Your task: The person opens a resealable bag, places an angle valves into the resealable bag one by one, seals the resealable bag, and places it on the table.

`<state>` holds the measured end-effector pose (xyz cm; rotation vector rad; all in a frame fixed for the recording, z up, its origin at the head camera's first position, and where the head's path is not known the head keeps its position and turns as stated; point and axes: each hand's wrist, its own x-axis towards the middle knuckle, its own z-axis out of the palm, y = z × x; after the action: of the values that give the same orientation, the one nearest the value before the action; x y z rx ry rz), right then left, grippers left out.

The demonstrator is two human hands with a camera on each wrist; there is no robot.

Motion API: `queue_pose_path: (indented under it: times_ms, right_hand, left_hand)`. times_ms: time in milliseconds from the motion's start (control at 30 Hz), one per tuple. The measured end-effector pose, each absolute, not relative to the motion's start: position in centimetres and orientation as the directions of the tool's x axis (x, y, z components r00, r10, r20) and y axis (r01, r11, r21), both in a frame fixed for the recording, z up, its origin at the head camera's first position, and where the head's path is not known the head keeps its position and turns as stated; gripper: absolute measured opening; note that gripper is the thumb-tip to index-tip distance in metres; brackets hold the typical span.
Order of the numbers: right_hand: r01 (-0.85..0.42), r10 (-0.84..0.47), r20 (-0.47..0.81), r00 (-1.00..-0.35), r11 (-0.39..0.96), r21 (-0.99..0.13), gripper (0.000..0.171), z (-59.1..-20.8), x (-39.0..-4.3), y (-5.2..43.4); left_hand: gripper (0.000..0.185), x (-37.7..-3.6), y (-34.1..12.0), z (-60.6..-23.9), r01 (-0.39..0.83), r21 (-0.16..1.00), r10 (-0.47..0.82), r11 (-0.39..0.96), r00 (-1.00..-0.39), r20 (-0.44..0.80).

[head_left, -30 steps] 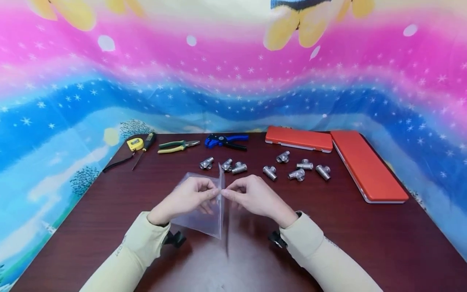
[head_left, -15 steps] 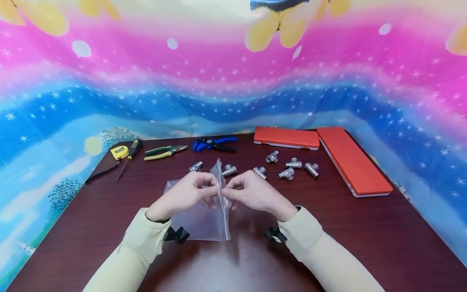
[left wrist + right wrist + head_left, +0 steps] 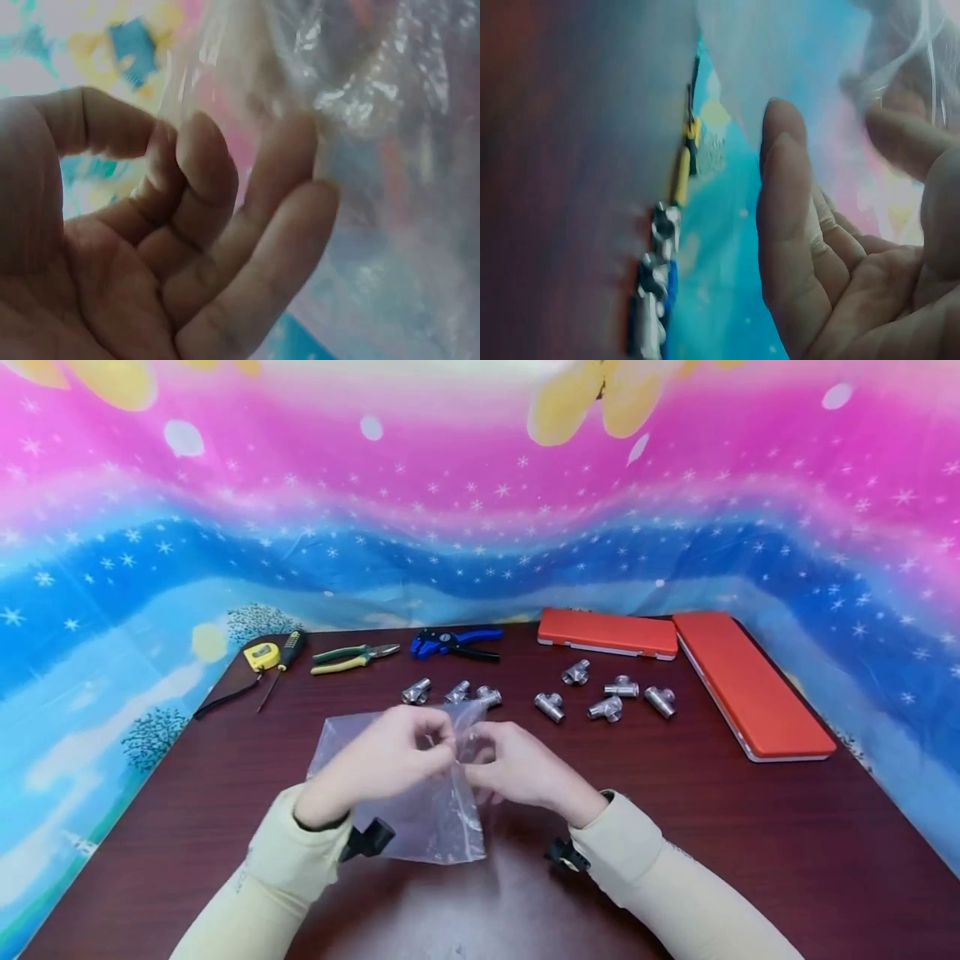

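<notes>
A clear plastic bag hangs between the two hands above the table, its broad face partly turned to the head camera. The left hand pinches the bag's upper right edge between thumb and index finger; the left wrist view shows those tips meeting beside the crinkled film. Opposite it, the right hand holds the same edge with thumb and index finger, its other fingers loosely bent. Just behind the bag, several shiny metal tee pipe fittings lie scattered; the bag's top overlaps one of them.
Along the back lie a yellow tape measure, a screwdriver, pliers and a blue wire stripper. Two flat red cases, one at the back and one on the right, bound the table.
The bag has turned from nearly edge-on to show more of its face, and its film spreads wider at the edge. Both hands keep close together. The head view has shifted a little.
</notes>
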<state>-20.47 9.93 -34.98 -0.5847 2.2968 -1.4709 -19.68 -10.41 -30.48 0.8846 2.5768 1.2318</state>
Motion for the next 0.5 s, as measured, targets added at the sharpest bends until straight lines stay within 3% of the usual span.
queue_pose_path:
  times_ms: [133,233,367,500]
  right_hand:
    - [-0.176,-0.526,-0.033,-0.850,0.342,-0.923,0.020,-35.3,-20.2,9.5]
    - [-0.242,-0.512,0.041,-0.858,0.333,-0.911,0.018,-35.2,-20.1,9.5]
    - [-0.308,-0.508,0.101,-0.856,0.343,-0.888,0.023,-35.0,-20.1,9.7]
    - [-0.246,-0.520,0.031,-0.854,0.349,-0.904,0.039,-34.9,-20.1,9.9]
  left_hand:
    - [0.017,-18.8,-8.6,-31.4,0.504,0.652,0.512,0.566,-0.835,0.202]
    - [0.028,-18.5,-8.0,-31.8,0.478,0.598,0.440,0.644,-0.870,0.221]
    - [0.055,-18.8,-8.0,-32.3,0.378,0.553,0.383,0.742,-0.917,0.113]
    - [0.050,-19.4,-8.6,-32.5,0.369,0.536,0.442,0.759,-0.897,-0.007]
